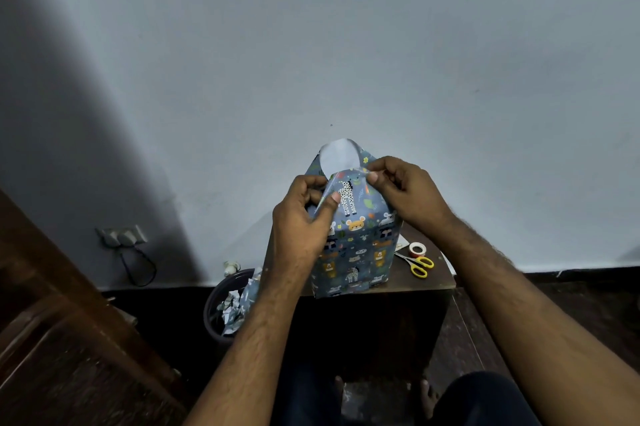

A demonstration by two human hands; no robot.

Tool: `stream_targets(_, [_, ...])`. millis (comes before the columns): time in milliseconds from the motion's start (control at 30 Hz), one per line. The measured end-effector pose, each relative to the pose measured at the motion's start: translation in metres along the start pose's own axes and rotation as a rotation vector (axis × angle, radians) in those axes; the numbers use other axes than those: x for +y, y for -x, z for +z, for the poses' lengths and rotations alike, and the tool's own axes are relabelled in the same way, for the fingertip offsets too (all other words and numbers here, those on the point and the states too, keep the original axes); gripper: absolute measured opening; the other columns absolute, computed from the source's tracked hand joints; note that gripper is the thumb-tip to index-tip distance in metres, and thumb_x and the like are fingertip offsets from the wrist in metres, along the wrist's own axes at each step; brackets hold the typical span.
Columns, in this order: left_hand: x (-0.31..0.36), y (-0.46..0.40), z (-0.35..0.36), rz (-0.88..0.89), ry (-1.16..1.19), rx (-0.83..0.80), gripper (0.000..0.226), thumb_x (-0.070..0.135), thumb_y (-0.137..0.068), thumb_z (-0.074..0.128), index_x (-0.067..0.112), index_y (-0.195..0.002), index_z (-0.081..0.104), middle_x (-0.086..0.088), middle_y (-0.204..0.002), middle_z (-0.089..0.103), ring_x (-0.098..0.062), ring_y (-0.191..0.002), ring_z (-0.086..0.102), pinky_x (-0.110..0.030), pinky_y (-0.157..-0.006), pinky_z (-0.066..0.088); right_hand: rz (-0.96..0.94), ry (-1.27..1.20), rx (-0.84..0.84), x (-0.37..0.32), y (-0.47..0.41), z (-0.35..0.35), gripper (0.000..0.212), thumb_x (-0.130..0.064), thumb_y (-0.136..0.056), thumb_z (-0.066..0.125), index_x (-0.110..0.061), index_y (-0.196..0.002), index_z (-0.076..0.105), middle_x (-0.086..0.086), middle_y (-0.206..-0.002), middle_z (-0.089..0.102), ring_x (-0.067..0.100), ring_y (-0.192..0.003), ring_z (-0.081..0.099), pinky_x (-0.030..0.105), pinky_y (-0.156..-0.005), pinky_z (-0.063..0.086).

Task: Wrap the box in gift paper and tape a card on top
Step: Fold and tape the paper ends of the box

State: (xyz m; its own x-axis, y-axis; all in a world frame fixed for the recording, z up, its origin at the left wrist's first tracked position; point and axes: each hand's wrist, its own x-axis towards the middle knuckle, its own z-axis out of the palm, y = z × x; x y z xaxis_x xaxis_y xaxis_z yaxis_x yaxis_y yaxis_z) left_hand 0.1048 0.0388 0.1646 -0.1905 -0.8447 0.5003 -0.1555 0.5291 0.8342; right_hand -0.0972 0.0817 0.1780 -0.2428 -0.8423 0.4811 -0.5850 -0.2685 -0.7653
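A tall box wrapped in blue animal-print gift paper (360, 245) stands upright on a small dark wooden table (443, 281). At its top the paper is loose, and a flap shows its white underside (337, 157). My left hand (301, 214) pinches the paper's upper left edge between thumb and fingers. My right hand (405, 188) pinches the upper right edge of the paper beside the giraffe print. A tape roll (417, 249) and yellow-handled scissors (417, 264) lie on the table to the right of the box. No card is clearly visible.
A dark bin (225, 304) with crumpled paper scraps stands on the floor left of the table. A wall socket with a black cable (123, 236) is lower left on the pale wall. Brown wooden furniture (69, 321) fills the left edge. My feet show below the table.
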Motion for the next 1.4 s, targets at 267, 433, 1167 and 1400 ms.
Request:
stream_targets(267, [-0.015, -0.026, -0.005, -0.292, 0.182, -0.001, 0.083, 0.027, -0.062, 0.098, 0.031, -0.125, 0.044, 0.002, -0.126, 0.047, -0.008, -0.105, 0.059, -0.021, -0.084, 0.054, 0.016, 0.189, 0.094, 0.000, -0.006, 0.004, 0.015, -0.038, -0.092, 0.071, -0.027, -0.089, 0.061, -0.007, -0.079, 0.065, 0.004, -0.070, 0.058, 0.026, -0.060, 0.039])
stream_targets(433, [-0.018, -0.037, -0.008, -0.550, 0.516, -0.172, 0.047, 0.012, -0.076, 0.086, 0.004, -0.117, 0.065, -0.017, -0.110, 0.075, -0.033, -0.097, 0.075, -0.037, -0.077, 0.060, 0.088, 0.233, 0.042, -0.002, -0.018, 0.002, 0.017, -0.040, -0.085, 0.077, -0.029, -0.082, 0.065, -0.011, -0.087, 0.066, 0.005, -0.081, 0.060, 0.031, -0.069, 0.047])
stream_targets(1167, [-0.009, -0.044, -0.020, -0.540, 0.466, -0.351, 0.047, -0.012, -0.076, 0.077, 0.002, -0.120, 0.068, -0.019, -0.109, 0.076, -0.030, -0.090, 0.074, -0.037, -0.076, 0.063, 0.266, -0.186, -0.071, 0.001, -0.025, 0.001, 0.061, -0.022, -0.086, 0.081, -0.019, -0.133, 0.042, 0.003, -0.127, 0.052, 0.017, -0.112, 0.058, 0.031, -0.089, 0.054])
stream_targets(1400, [-0.010, -0.051, -0.024, -0.757, 0.566, -0.457, 0.036, -0.015, -0.077, 0.070, 0.006, -0.106, 0.073, -0.016, -0.097, 0.077, -0.029, -0.081, 0.076, -0.038, -0.068, 0.064, 0.387, -0.361, -0.445, 0.002, -0.038, -0.019, 0.037, -0.018, -0.090, 0.074, -0.007, -0.125, 0.068, 0.015, -0.117, 0.074, 0.037, -0.107, 0.071, 0.048, -0.095, 0.057])
